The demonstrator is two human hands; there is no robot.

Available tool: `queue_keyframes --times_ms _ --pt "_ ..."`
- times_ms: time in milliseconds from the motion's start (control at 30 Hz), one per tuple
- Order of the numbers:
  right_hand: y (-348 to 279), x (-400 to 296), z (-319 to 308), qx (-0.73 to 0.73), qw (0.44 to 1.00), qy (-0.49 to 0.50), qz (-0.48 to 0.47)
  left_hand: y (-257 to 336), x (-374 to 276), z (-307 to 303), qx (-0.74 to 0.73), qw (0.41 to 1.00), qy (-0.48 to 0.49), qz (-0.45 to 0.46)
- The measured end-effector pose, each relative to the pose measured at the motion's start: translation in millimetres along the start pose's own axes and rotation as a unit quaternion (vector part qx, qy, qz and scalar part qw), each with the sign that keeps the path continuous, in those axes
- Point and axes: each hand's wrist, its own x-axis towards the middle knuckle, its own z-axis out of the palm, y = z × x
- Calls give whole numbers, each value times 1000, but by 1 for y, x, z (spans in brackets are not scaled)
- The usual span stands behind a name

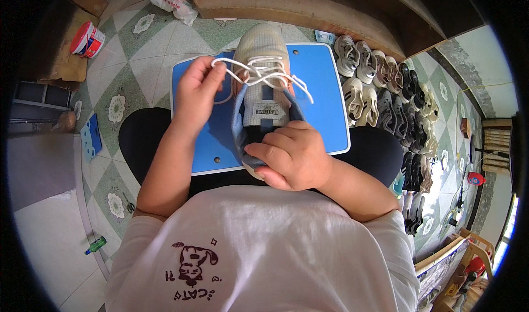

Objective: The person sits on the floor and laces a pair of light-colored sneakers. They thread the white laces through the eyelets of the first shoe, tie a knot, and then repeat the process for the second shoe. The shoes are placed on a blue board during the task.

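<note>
A pale mesh sneaker (263,43) with a blue lining lies on a small blue board (320,105) with a white rim, its toe pointing away from me. My left hand (201,89) pinches a loop of the white shoelace (235,70) between thumb and fingers, left of the laced part. My right hand (291,157) grips the sneaker's heel and collar, with the fingers over the opening. A loose lace end hangs over the right side of the shoe. The tongue bears a label with writing. The shoe's inside is mostly dark.
Rows of paired shoes (388,101) stand on the tiled floor to the right. A wooden shelf (248,12) runs beyond the board. A red and white bucket (87,39) and a cardboard box (70,35) are at the upper left, a green bottle (96,245) at the lower left.
</note>
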Motion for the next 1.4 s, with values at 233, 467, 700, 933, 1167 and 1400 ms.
queue_keyframes --times_ms 233,467,700,933,1167,1400 --pt "0 1 1 -3 1000 5 -5 1 -8 12 -40 995 -93 -10" --pt "0 0 1 -7 1000 1 -2 -4 -3 -1 -33 999 5 5" --pt "0 0 1 -7 1000 6 -8 -5 -8 6 -12 995 -92 30" --pt "0 -1 1 -9 1000 5 -6 -2 -2 1 -55 998 39 -3" --pt "0 0 2 -7 1000 9 -8 -9 -5 8 -33 995 -94 28" --pt "0 0 2 -14 1000 10 -6 -10 -3 3 -63 997 27 33"
